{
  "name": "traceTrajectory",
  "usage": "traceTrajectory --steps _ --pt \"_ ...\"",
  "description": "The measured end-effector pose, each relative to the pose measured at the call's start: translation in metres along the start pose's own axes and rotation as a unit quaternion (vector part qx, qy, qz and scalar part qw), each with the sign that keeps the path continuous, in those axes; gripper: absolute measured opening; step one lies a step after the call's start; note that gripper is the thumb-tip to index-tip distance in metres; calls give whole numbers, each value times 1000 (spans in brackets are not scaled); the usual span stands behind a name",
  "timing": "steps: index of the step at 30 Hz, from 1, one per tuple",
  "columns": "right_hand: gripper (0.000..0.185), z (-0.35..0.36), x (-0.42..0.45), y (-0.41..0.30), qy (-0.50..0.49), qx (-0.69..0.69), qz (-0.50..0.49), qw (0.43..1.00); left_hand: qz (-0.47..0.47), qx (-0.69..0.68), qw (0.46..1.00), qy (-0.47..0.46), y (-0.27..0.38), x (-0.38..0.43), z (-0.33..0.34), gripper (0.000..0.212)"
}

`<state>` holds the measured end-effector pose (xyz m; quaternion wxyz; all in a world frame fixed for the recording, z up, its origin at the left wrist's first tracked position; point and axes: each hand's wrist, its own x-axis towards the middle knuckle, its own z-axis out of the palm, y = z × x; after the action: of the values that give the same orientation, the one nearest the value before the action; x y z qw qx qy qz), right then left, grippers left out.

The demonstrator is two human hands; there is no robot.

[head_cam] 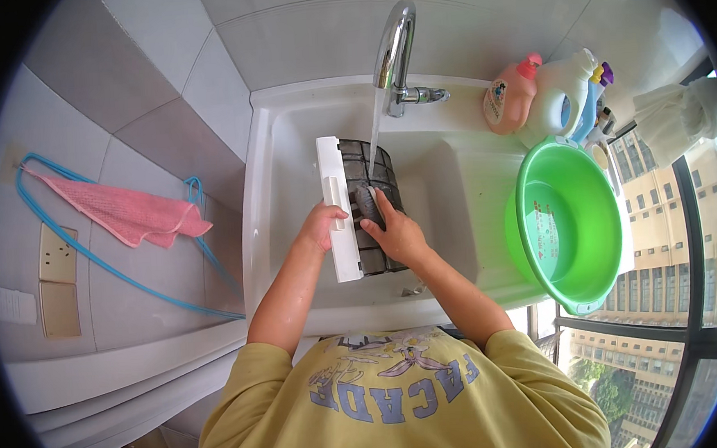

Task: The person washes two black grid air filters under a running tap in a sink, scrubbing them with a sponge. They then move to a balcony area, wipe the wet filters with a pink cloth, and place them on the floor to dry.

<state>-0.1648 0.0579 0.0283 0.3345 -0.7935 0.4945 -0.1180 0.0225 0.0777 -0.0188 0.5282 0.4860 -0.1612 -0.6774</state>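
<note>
Over the white sink basin [294,126] I see an air filter with a dark mesh screen [382,256] and a white plastic edge strip [340,250]. My left hand [323,225] grips that strip, its thumb lying over the front. In my right hand [399,231] is a grey scrub brush [368,205], held against the mesh. Water [377,121] runs from the chrome faucet [403,42] down onto the filter near the brush. The bristles are mostly hidden from this angle.
At right, a green plastic basin [571,226] rests on the sink's ledge. Behind it stand a pink pump bottle [511,97], a white jug [563,94] and a blue spray bottle [588,108]. On the left wall, a pink cloth [126,204] hangs from a blue hanger [89,243].
</note>
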Motion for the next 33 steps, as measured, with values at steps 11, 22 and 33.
traceTrajectory --steps 11,22,33 --pt "52 23 58 -22 18 27 -29 999 62 -41 996 42 -7 -13 -6 69" --pt "47 22 85 -26 32 88 -54 994 55 -2 995 85 -5 -13 -12 69" --pt "48 22 90 -27 67 78 -59 993 59 30 992 103 0 -15 -12 69"
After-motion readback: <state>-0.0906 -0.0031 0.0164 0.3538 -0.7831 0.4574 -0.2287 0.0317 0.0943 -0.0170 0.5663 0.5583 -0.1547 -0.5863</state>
